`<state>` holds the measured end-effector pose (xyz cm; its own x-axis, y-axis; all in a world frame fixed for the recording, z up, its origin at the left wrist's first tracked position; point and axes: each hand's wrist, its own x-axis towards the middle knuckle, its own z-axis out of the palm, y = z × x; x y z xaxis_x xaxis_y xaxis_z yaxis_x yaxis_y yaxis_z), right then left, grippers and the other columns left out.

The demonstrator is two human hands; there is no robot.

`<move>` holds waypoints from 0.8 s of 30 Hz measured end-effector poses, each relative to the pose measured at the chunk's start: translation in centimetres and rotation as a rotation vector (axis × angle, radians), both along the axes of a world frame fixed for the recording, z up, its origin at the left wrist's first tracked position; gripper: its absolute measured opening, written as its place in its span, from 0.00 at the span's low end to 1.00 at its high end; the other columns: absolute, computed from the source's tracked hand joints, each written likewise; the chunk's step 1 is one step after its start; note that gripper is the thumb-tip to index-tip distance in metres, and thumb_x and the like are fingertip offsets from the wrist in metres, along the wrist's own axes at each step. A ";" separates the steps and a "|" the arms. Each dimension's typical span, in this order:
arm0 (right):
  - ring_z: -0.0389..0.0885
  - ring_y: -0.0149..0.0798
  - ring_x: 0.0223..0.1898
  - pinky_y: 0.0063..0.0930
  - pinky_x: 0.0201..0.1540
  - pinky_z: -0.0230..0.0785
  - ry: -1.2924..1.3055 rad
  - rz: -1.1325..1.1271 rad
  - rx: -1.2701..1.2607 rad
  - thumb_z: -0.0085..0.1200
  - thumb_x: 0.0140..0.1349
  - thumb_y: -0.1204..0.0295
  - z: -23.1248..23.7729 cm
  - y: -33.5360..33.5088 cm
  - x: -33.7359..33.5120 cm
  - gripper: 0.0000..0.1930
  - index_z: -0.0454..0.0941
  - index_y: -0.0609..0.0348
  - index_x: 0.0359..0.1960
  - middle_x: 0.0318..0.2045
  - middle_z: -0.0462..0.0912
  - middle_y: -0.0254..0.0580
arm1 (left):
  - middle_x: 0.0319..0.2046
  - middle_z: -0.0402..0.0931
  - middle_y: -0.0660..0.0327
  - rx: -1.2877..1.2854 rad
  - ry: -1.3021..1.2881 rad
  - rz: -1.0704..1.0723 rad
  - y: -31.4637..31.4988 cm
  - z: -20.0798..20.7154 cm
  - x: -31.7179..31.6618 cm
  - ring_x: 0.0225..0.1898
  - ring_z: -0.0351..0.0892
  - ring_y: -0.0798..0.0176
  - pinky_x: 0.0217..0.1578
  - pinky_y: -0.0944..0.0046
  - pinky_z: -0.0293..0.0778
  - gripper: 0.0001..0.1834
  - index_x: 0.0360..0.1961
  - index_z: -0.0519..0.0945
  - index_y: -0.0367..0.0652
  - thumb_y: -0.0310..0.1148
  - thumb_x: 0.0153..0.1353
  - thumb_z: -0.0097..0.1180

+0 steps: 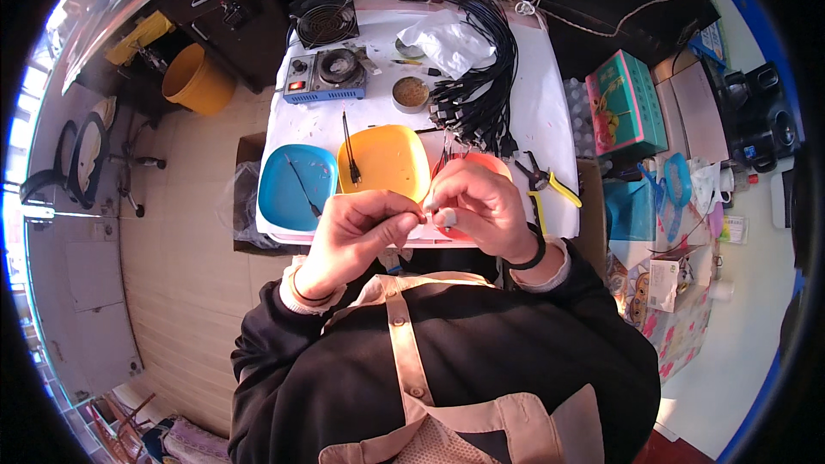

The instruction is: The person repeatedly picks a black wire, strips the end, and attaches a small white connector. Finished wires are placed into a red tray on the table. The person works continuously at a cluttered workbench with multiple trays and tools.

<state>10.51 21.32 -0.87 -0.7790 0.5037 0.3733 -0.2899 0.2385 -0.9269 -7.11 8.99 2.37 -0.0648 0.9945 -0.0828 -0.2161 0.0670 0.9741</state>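
Hands: the left hand [363,235] and right hand [483,206] meet over the near edge of the bench [546,94].
Grip: thumb and fingers of each pinched together on a small piece [428,216] (too tiny for me to make out), between the two hands.
Trays: blue [273,211] at the left front corner, yellow [400,159] beside it; both rounded squares, each with a black cable in it.
Open room: a bare white strip right of the black cable bundle [494,60], yellow-handled cutters [563,190] at its near end.
Textures: crumpled white sheet [449,41]; brown, grainy fill in the round tin [410,93]; boxy blue solder pot [323,77], its switch glowing red.
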 end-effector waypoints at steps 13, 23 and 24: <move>0.77 0.24 0.31 0.18 0.36 0.70 -0.235 -0.299 -0.147 0.50 0.68 0.72 -5.1 2.8 2.9 0.09 0.77 0.67 0.39 0.31 0.81 0.34 | 0.25 0.75 0.51 0.460 1.267 0.157 16.5 -7.4 -5.5 0.27 0.77 0.48 0.28 0.57 0.73 0.04 0.33 0.80 0.35 0.25 0.58 0.59; 0.82 0.33 0.34 0.23 0.38 0.72 -0.317 -0.279 -0.070 0.53 0.64 0.77 -5.8 3.9 3.0 0.05 0.78 0.66 0.39 0.32 0.83 0.41 | 0.32 0.71 0.52 0.241 1.499 0.077 19.5 -12.0 -5.8 0.30 0.77 0.45 0.32 0.52 0.75 0.03 0.28 0.78 0.35 0.24 0.53 0.56; 0.82 0.33 0.34 0.23 0.38 0.72 -0.302 -0.282 -0.080 0.54 0.64 0.77 -5.9 4.0 3.0 0.05 0.78 0.65 0.38 0.32 0.83 0.41 | 0.31 0.70 0.51 0.225 1.503 0.069 19.7 -12.0 -5.7 0.31 0.77 0.45 0.33 0.52 0.74 0.02 0.26 0.78 0.35 0.23 0.51 0.55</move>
<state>13.54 25.27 -6.74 -0.6745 0.7314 0.1003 0.0640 0.1933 -0.9790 -12.82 28.71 -9.65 0.0063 0.9686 0.2487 0.9585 -0.0768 0.2747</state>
